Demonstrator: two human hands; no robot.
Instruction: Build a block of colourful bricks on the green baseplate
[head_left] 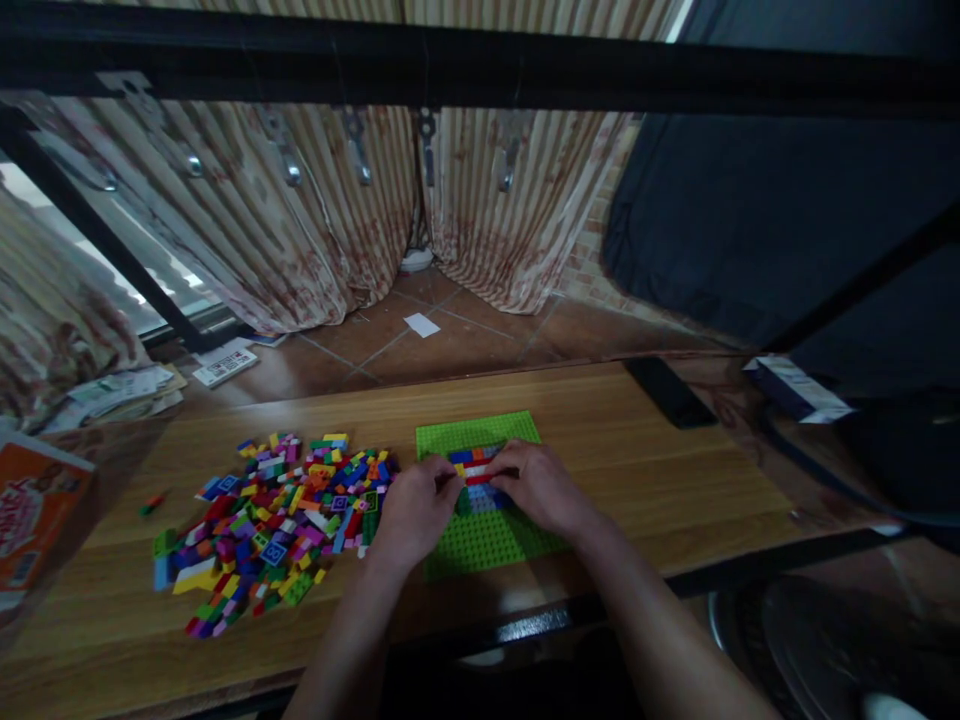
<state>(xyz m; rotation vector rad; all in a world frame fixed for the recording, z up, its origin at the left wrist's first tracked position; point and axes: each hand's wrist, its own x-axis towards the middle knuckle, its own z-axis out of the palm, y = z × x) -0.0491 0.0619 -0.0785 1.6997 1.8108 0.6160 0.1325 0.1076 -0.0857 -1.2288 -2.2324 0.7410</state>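
Note:
A green studded baseplate lies on the wooden table, with rows of building bricks in blue, grey, red, white and yellow across its middle. My left hand is at the left end of these rows, its thumb and fingers closed on a brick there. From the right, my right hand pinches at the other end of the same red and white strip. The fingertips hide part of the bricks they grip. Just left of my left hand spreads a big heap of loose building bricks in many colours.
A black phone lies on the table at the back right. An orange box is at the far left, near stacked papers. Past the table's far edge runs a dark metal bar with hanging hooks. A stool stands lower right.

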